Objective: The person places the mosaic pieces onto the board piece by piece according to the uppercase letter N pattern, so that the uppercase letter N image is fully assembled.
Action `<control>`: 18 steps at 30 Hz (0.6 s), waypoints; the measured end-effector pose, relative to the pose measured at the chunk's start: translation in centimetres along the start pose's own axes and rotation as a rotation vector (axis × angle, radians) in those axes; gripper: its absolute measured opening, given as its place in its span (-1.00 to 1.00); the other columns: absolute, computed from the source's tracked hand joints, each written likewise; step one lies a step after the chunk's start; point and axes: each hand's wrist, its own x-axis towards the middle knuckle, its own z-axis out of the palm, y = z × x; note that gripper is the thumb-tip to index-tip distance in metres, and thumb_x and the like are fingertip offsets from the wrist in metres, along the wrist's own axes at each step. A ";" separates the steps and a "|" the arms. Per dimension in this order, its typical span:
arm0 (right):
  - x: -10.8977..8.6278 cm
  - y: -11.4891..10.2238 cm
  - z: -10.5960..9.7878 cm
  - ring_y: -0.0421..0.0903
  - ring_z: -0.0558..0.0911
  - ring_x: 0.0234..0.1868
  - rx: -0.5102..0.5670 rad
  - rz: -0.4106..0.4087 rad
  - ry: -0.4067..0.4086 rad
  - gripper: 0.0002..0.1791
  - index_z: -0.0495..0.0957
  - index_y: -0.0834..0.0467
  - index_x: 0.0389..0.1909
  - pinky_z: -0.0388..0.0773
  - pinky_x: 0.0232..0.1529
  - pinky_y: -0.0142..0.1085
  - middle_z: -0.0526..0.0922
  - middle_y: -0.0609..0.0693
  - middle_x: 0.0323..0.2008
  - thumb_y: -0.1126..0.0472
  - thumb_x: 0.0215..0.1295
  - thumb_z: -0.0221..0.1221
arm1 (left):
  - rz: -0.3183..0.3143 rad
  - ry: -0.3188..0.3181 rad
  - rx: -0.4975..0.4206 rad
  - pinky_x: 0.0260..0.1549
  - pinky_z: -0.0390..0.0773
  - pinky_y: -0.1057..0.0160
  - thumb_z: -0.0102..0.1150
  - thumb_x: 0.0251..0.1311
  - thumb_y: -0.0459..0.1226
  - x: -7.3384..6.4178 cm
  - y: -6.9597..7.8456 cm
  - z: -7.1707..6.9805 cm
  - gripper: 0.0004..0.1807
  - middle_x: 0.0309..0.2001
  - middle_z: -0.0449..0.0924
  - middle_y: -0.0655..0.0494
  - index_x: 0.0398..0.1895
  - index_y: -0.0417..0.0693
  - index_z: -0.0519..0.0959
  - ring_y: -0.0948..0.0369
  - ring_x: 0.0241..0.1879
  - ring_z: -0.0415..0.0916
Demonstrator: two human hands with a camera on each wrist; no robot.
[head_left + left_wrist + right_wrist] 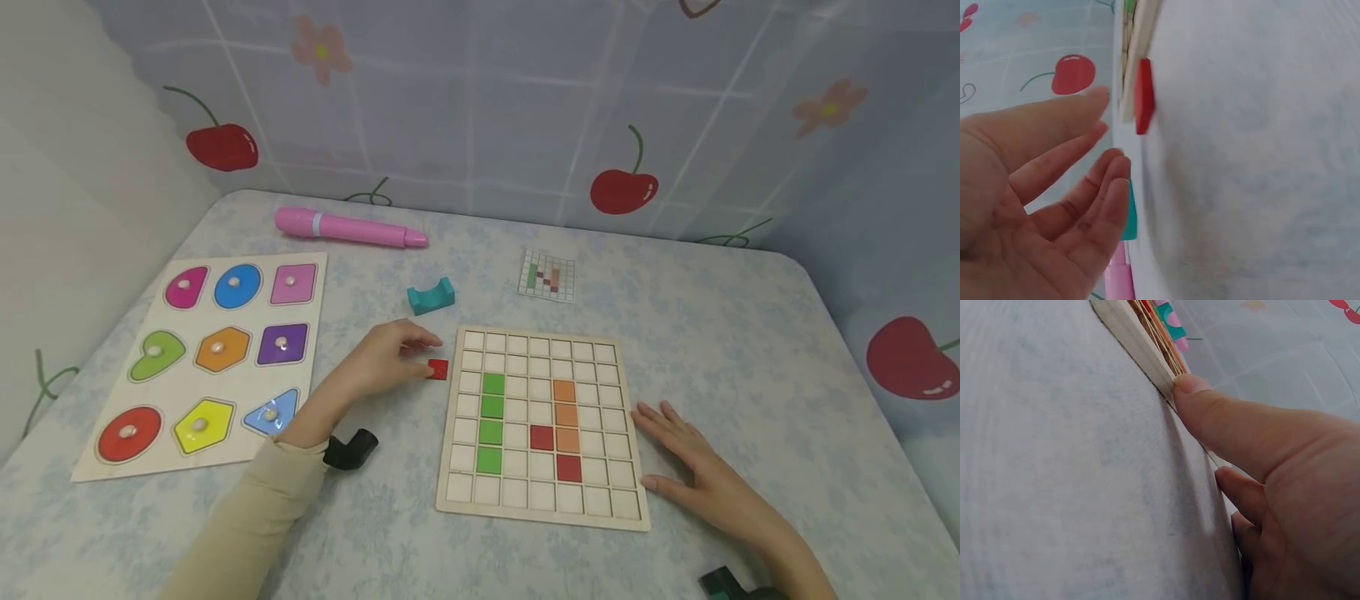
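Observation:
A wooden grid board (457,417) lies on the table with several green tiles (491,407) in a column, an orange column (565,414) and two dark red tiles (542,437) in its cells. Just left of the board a loose red square tile (439,370) rests on the table; the left wrist view shows this red tile (1144,97) on its own. My left hand (386,358) hovers by it, thumb and fingers parted with nothing between them. At the board's right edge rests my right hand (693,462), fingers fairly straight and thumb tip touching the board's side (1154,369).
A small printed pattern card (547,276) lies behind the board. Beyond my left hand are a teal curved block (431,297) and a pink pen-like stick (352,229). A shape puzzle board (187,333) occupies the left side. A patterned curtain (480,108) backs the table.

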 end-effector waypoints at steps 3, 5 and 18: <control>0.0 0.0 0.0 0.19 -0.20 0.40 0.000 0.005 -0.001 -0.18 0.14 -0.05 0.41 -0.30 0.19 0.31 0.06 0.07 0.41 0.12 0.14 0.30 | 0.029 -0.010 0.075 -0.09 0.46 0.13 0.35 0.01 -0.41 0.0 -0.5 0.3 -0.68 -0.17 0.55 0.01 -0.11 -0.24 0.63 0.08 -0.13 0.47; 0.0 0.1 0.0 0.17 -0.20 0.41 -0.004 0.010 -0.001 -0.18 0.14 -0.05 0.42 -0.30 0.20 0.30 0.06 0.06 0.41 0.11 0.15 0.29 | 0.046 -0.012 0.107 -0.14 0.46 0.14 0.37 0.00 -0.40 0.0 -0.5 0.6 -0.72 -0.23 0.53 0.05 -0.16 -0.22 0.64 0.11 -0.18 0.47; 0.0 0.0 -0.1 0.17 -0.20 0.41 -0.015 -0.009 0.005 -0.18 0.14 -0.04 0.42 -0.26 0.18 0.33 0.06 0.06 0.41 0.12 0.15 0.29 | 0.033 0.025 0.053 -0.34 0.51 0.22 0.34 0.01 -0.44 -0.2 0.3 0.8 -0.89 -0.42 0.57 0.17 -0.40 -0.11 0.63 0.23 -0.38 0.49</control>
